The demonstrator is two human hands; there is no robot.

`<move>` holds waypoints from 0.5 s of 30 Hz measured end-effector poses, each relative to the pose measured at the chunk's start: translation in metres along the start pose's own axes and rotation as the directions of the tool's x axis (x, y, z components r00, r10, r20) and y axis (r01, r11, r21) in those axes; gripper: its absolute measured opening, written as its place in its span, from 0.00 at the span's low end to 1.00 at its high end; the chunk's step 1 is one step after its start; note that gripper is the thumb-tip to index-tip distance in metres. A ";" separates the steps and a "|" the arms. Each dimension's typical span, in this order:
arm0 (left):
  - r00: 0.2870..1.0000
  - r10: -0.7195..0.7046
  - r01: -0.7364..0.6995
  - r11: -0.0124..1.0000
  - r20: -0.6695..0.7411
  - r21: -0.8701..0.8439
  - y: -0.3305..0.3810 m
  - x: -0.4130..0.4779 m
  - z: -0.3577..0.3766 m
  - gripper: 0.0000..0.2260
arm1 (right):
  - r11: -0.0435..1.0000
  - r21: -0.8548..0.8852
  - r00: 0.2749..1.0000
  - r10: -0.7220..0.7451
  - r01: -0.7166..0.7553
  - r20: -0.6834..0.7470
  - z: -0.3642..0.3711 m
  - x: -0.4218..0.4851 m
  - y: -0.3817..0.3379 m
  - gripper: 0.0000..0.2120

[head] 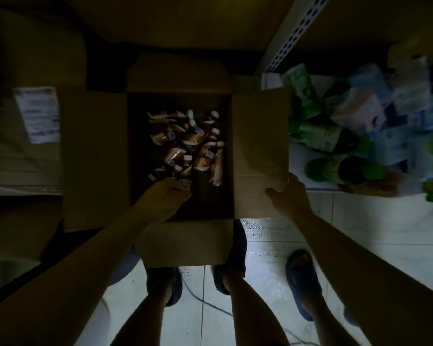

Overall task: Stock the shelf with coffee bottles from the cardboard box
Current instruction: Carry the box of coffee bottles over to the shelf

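a dim room with a pale tiled floor [273, 245]. the open cardboard box [183, 245] holds a jumble of coffee bottles [198, 141]. the left hand [165, 193] reaches inside with fingers curled at the nearest bottles; whether it grips one is unclear. the right hand [289, 196] pinches the box's right flap [260, 151], beside the shelf [318, 148].

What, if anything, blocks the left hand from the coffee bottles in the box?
Nothing visible. All four flaps are folded out, the right hand holding the right flap back, and the left hand is already inside the box, at the nearest coffee bottles.
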State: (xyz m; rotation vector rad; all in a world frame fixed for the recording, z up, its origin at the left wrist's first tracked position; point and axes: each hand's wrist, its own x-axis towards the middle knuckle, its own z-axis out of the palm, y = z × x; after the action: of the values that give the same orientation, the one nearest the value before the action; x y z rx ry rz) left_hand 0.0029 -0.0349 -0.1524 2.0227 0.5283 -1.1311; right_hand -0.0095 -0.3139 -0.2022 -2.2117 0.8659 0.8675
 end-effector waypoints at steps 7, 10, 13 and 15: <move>0.996 -0.047 0.039 0.994 -0.072 -0.103 -0.026 0.034 -0.010 0.06 | 0.984 0.020 0.984 0.176 -0.176 0.004 0.014 0.051 0.004 0.45; 0.993 -0.053 0.043 0.994 -0.101 -0.098 -0.038 0.028 -0.016 0.06 | 0.981 -0.039 0.977 0.187 -0.191 -0.102 0.015 0.041 -0.008 0.35; 0.989 -0.088 0.073 0.989 -0.117 -0.126 -0.045 0.014 -0.026 0.08 | 0.999 -0.035 0.999 0.000 -0.002 -0.042 0.018 0.006 -0.028 0.22; 0.990 -0.067 0.050 0.989 -0.120 -0.137 -0.047 0.008 -0.035 0.07 | 0.982 -0.114 0.989 -0.146 0.149 0.032 0.024 -0.016 -0.050 0.21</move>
State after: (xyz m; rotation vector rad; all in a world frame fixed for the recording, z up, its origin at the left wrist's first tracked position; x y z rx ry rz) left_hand -0.0051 0.0218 -0.1668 1.9807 0.7123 -0.9804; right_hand 0.0100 -0.2615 -0.1906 -2.3276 0.6459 0.8900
